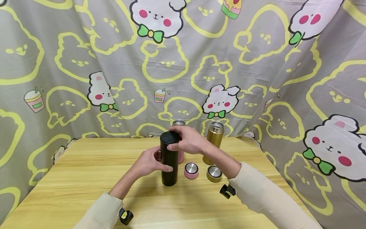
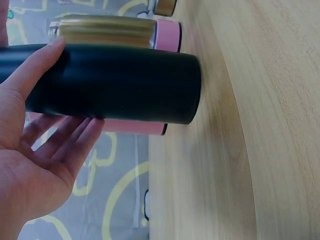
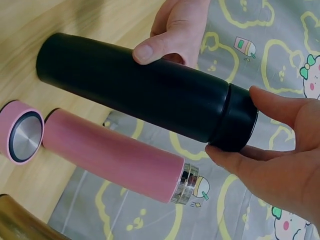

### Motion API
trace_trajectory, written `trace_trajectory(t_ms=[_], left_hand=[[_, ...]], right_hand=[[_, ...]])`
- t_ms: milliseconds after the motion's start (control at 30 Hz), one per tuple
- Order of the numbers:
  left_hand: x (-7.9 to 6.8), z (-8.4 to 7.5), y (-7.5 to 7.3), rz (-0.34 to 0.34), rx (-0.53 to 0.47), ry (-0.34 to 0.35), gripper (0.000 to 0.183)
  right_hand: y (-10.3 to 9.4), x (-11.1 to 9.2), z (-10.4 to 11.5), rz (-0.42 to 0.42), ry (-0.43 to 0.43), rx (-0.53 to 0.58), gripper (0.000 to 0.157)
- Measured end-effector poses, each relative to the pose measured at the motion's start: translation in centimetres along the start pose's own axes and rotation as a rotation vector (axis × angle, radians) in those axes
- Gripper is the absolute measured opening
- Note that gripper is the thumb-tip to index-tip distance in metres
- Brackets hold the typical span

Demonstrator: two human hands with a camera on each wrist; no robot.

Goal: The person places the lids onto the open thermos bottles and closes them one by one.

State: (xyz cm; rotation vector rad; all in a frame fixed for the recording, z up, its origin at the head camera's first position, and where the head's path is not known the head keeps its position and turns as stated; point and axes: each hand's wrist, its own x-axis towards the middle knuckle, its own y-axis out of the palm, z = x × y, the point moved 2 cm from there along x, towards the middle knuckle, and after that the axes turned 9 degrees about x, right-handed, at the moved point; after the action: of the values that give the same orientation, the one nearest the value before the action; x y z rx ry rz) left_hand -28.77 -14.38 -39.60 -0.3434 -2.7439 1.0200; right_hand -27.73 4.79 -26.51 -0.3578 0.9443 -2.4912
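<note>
A tall black thermos bottle [image 1: 169,159] stands upright in front of me, its black lid [image 3: 239,117] on top. My left hand [image 1: 147,163] holds the bottle's body, thumb on the near side and fingers around the far side. At the top, my right hand [image 1: 190,140] grips the lid between thumb and fingers. Just behind is a pink thermos bottle [image 3: 117,155] with its metal mouth uncovered, partly hidden in the head view. A gold thermos bottle [image 1: 215,140], likewise lidless, stands behind my right forearm. Whether the black bottle touches the table is hard to tell.
Right of the black bottle, a pink lid [image 1: 191,170] and a gold lid [image 1: 214,174] lie on the wooden table [image 1: 85,171]. A patterned grey curtain [image 1: 171,70] hangs behind the table and along its sides.
</note>
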Motion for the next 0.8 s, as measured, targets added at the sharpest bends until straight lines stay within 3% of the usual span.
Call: trace_trajectory(t_ms=[467,800], left_hand=[[0.04,0.21,-0.01,0.001,0.004,0.003,0.073],[0.05,0.28,0.06,-0.001,0.001,-0.009,0.072]], right_hand=[[0.91,-0.08,-0.48,-0.175,0.005,-0.015,0.064],[0.73,-0.3,-0.32,-0.111,0.018,0.043,0.074]])
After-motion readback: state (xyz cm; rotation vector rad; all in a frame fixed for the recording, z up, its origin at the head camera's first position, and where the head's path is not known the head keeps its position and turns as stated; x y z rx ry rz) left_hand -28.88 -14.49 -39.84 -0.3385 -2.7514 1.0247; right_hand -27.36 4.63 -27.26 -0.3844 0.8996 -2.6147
